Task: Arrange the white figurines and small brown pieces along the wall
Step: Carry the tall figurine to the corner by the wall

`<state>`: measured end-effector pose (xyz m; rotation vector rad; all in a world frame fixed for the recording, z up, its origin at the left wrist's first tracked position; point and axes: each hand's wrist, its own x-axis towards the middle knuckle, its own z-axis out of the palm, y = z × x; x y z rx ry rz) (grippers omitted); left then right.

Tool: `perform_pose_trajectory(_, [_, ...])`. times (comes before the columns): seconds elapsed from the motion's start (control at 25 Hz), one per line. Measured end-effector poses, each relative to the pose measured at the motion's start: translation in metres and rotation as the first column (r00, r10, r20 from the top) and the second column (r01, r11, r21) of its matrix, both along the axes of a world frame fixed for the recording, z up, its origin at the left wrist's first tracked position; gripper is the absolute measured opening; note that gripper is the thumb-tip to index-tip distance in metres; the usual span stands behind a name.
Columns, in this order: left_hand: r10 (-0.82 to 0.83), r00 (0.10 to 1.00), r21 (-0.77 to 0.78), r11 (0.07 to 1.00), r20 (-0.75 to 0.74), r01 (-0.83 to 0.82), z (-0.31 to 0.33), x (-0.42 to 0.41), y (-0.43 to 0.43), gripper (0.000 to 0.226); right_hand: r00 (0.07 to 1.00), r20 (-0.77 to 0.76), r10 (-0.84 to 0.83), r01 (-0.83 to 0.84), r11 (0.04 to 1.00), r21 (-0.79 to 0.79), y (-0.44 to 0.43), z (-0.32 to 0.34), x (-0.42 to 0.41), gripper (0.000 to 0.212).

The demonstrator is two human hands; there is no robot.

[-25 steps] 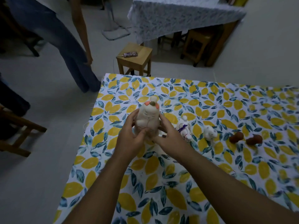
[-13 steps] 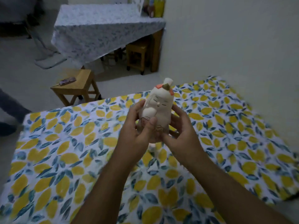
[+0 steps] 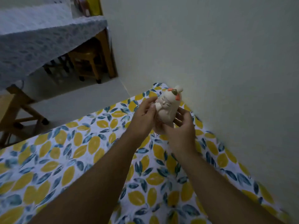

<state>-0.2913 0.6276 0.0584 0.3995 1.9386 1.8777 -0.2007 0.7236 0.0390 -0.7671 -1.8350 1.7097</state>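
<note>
A white figurine (image 3: 168,107) with closed eyes, orange ear marks and a brown tuft on top is held upright in both hands, above the far corner of the lemon-print tablecloth (image 3: 68,160). My left hand (image 3: 143,117) grips its left side. My right hand (image 3: 181,128) cups its base and right side. The figurine is close to the pale wall (image 3: 218,62), and whether it touches the cloth is hidden by my hands. No other figurines or brown pieces are in view.
The wall runs along the table's right edge. Beyond the table's far edge is bare floor, a wooden stool (image 3: 17,109) at left, and a second table with a grey patterned cloth (image 3: 37,42) with stools beneath it.
My view has swung right toward the wall. Both hands have carried the figurine from mid-table to the far corner by the wall. The small figurines and brown pieces have left the view.
</note>
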Motion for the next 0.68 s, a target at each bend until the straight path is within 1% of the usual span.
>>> perform_pose_trajectory(0.12, [-0.011,1.000,0.002,1.000,0.007,0.011,-0.019,-0.041,0.058,0.029,0.997,-0.036,-0.068,0.068,0.998,0.005,0.049,-0.022,-0.039,0.052])
perform_pose_trajectory(0.28, [-0.058,0.998,-0.016,0.998,0.001,0.058,-0.035,-0.080,0.100,0.029,0.989,-0.038,-0.143,0.144,0.988,0.049,0.085,-0.044,-0.074,0.052])
perform_pose_trajectory(0.4, [-0.058,0.998,-0.016,0.998,0.005,0.059,-0.042,-0.091,0.112,0.029,0.985,-0.020,-0.174,0.175,0.981,0.078,0.093,-0.055,-0.085,0.050])
perform_pose_trajectory(0.52, [-0.039,0.999,-0.027,0.999,-0.021,0.038,-0.047,-0.095,0.114,0.031,0.985,0.011,-0.172,0.169,0.976,0.139,0.093,-0.061,-0.090,0.050])
perform_pose_trajectory(0.68, [0.012,0.999,0.001,1.000,-0.029,-0.012,-0.055,-0.091,0.116,0.033,0.982,0.006,-0.187,0.183,0.964,0.193,0.088,-0.068,-0.091,0.051])
